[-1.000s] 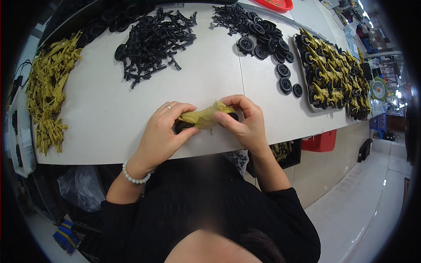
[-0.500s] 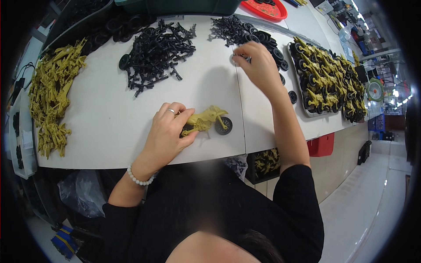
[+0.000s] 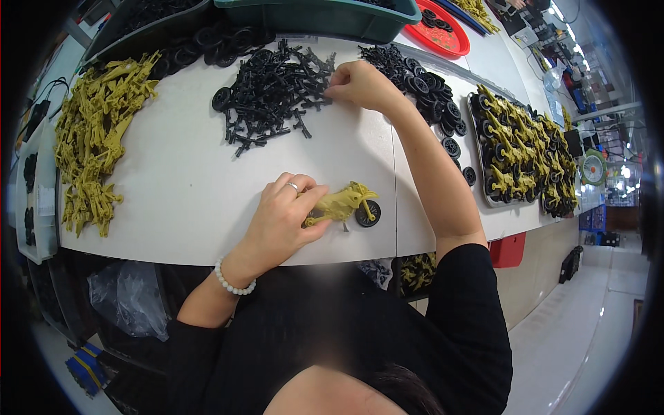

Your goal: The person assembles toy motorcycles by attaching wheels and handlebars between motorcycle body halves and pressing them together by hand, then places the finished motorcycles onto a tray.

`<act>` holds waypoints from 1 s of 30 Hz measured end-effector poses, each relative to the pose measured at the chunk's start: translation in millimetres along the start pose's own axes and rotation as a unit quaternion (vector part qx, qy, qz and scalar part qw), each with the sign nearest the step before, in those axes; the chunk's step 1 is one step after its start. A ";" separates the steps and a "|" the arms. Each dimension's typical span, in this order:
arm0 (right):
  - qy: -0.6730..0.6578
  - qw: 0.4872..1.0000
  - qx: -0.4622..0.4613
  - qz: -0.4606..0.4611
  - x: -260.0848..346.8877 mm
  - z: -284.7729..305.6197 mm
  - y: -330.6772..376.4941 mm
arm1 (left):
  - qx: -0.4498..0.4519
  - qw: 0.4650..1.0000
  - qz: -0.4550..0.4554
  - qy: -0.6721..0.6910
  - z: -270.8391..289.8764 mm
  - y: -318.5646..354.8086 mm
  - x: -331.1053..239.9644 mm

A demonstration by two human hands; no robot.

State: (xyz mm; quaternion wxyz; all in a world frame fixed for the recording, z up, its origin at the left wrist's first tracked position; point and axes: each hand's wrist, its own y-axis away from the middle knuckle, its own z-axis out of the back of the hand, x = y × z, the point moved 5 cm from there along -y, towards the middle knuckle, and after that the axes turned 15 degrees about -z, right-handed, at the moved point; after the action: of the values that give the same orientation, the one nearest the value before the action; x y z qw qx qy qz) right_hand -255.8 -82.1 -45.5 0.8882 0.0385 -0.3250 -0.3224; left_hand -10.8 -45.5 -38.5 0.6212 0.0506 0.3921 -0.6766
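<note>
A yellow toy motorcycle (image 3: 339, 205) with a black spoked front wheel (image 3: 368, 214) is on the white table near its front edge. Round its rear end my left hand (image 3: 285, 214) is closed, hiding that part. My right hand (image 3: 360, 84) reaches to the right edge of a pile of small black plastic parts (image 3: 273, 90). Its fingers are pinched together at those parts, and whatever may lie between the fingertips is hidden.
Yellow toy bodies (image 3: 104, 131) are heaped at the left. Black wheels (image 3: 432, 97) and small black parts lie right of my right hand. A tray of toy motorcycles (image 3: 512, 149) stands at the right. Behind are a green bin (image 3: 318, 22) and a red dish (image 3: 453, 45).
My right hand has moved left, from beside the black wheels to the pile of black parts. The left hand keeps hold of the toy motorcycle. The whole view has shifted slightly.
</note>
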 end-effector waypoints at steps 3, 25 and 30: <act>-0.029 0.999 -0.035 0.003 -6.8 6.2 14.3 | -0.002 1.000 0.003 0.011 0.2 1.9 1.1; 0.061 0.989 -0.126 -0.036 -59.2 3.8 145.3 | 0.088 0.990 -0.105 0.018 5.5 15.6 -22.8; -0.118 0.989 0.007 -0.087 -48.7 -3.5 142.0 | 0.120 0.988 -0.093 0.022 -0.1 17.8 -20.6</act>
State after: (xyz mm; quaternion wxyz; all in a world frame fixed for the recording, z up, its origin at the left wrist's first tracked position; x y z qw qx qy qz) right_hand -204.3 58.6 -35.7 0.8120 0.0345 -0.4252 -0.3983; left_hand 9.4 -27.5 -35.5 0.5362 0.1028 0.3242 -0.7725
